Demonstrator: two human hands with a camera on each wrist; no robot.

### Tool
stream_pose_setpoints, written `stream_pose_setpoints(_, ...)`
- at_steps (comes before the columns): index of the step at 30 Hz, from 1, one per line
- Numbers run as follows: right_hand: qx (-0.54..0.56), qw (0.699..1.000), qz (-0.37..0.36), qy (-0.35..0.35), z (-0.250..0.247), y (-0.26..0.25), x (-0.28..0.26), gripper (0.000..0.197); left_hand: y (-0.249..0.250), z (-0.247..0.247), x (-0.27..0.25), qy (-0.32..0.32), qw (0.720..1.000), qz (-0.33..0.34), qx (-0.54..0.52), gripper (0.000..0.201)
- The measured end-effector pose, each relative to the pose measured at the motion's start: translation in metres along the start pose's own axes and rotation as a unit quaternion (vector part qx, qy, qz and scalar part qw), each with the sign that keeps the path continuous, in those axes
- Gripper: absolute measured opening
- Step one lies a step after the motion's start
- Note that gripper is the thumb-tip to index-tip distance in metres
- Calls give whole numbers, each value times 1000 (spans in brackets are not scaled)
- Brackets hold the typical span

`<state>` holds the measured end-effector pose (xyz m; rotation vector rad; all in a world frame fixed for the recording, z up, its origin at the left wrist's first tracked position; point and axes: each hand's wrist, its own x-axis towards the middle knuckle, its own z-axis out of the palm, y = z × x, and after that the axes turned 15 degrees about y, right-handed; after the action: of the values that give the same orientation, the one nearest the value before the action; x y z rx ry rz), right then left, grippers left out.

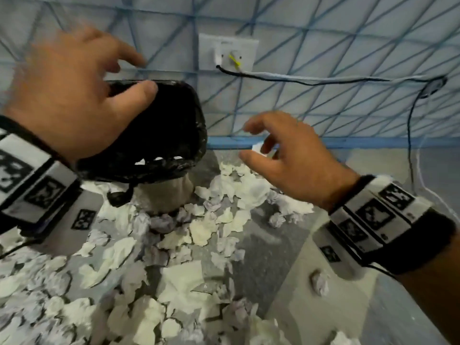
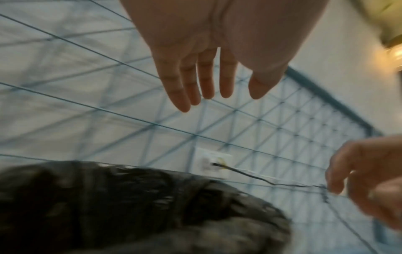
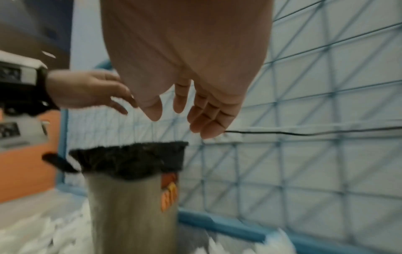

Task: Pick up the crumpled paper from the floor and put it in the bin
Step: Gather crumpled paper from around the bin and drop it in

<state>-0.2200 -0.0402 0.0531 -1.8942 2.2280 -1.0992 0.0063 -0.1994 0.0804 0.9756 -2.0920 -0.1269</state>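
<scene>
The grey bin [image 1: 169, 195] with a black liner [image 1: 199, 125] stands against the wall, ringed by crumpled paper [image 1: 199, 230] scattered over the floor. My left hand [image 1: 144, 74] hovers over the bin's mouth, fingers spread and holding nothing. The left wrist view shows this hand [image 2: 208, 82] with straight fingers above the liner [image 2: 130, 206]. My right hand [image 1: 249, 141] hangs to the right of the bin rim, fingers loosely bent. In the right wrist view this hand [image 3: 178, 120] is empty above the bin [image 3: 130, 206]. A small white scrap [image 1: 257, 147] shows just behind its thumb.
A wall outlet [image 1: 229, 54] sits behind the bin, with a black and a white cable [image 1: 323, 79] running right and down [image 1: 410, 145]. Blue tape lines cross the wall, and a blue strip [image 1: 373, 143] runs along its base. Paper balls [image 1: 149, 319] cover the near floor.
</scene>
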Motion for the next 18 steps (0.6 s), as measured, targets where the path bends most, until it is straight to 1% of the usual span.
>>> stream_pose_setpoints(1,-10,999,27,-15,-9,19,-18,32,22,5,-5,-5,1000,17,-15,42)
stream_pose_setpoints(3,-29,997,60,-24,-20,57,-54,28,63,23,-15,-41,996,77,-28,37)
stream_pose_setpoints(5,-44,996,77,-8,-25,95,-85,26,96,54,-28,-110,984,133,-49,37)
stream_pose_setpoints(7,-59,992,115,-8,-28,125,-108,27,115,88,-39,-184,970,147,-58,39)
stream_pose_setpoints(8,-68,989,130,-16,-29,137,-118,27,121,105,-44,-220,964,143,-50,38)
stream_pose_setpoints(10,-87,987,131,-29,-31,157,-132,24,128,131,-53,-296,946,132,-8,34)
stream_pose_setpoints(11,-95,984,143,-44,-33,163,-137,22,131,140,-56,-332,935,125,16,34)
stream_pose_setpoints(13,-114,967,212,-84,-42,163,-140,24,134,148,-57,-391,913,95,64,35)
stream_pose_setpoints(14,-128,955,241,-114,-47,162,-141,27,134,149,-56,-411,904,79,83,36)
stream_pose_setpoints(15,-143,945,254,-147,-51,160,-141,30,134,148,-55,-427,897,65,96,36)
stream_pose_setpoints(17,-168,929,264,-197,-60,152,-137,35,132,143,-57,-446,887,48,108,38)
stream_pose_setpoints(18,-181,922,270,-210,-64,147,-133,36,131,141,-57,-446,887,46,108,38)
